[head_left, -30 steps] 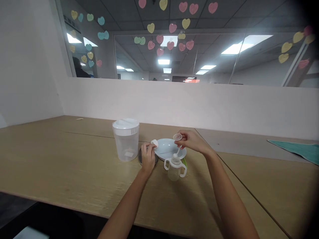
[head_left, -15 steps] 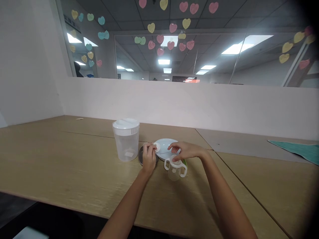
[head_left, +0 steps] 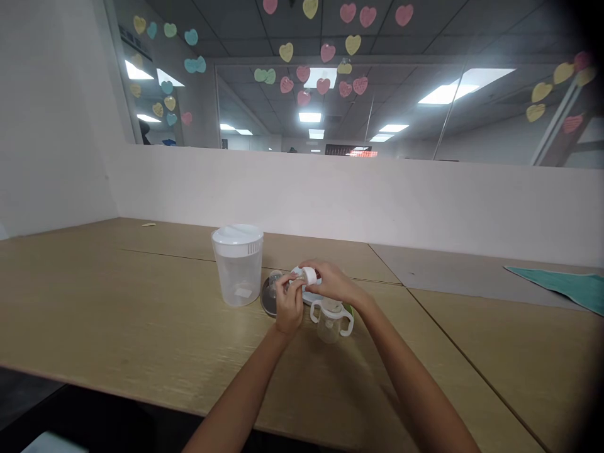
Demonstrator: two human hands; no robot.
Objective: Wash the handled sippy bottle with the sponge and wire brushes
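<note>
Both hands meet above the plate, around a bottle teat with a white screw ring (head_left: 309, 275). My left hand (head_left: 289, 307) pinches its clear end from the left. From the right, my right hand (head_left: 334, 282) has its fingers closed round the white ring. Just in front of them a clear baby bottle (head_left: 329, 327) with two white handles stands upright on the table. A clear dome-shaped cap (head_left: 275, 277) rests on a dark round dish (head_left: 270, 306) beside my left hand. The pale plate (head_left: 309, 298) lies partly hidden behind my hands.
To the left stands a tall translucent container (head_left: 240, 274) with a white lid. Something green (head_left: 349, 308) shows behind the bottle. A teal cloth (head_left: 561, 286) lies at the far right of the wooden table (head_left: 141, 314). A wall with a window rises behind.
My right hand has moved left from above the bottle and closed on the white ring. My left hand has shifted slightly right, and the ring has come right with it.
</note>
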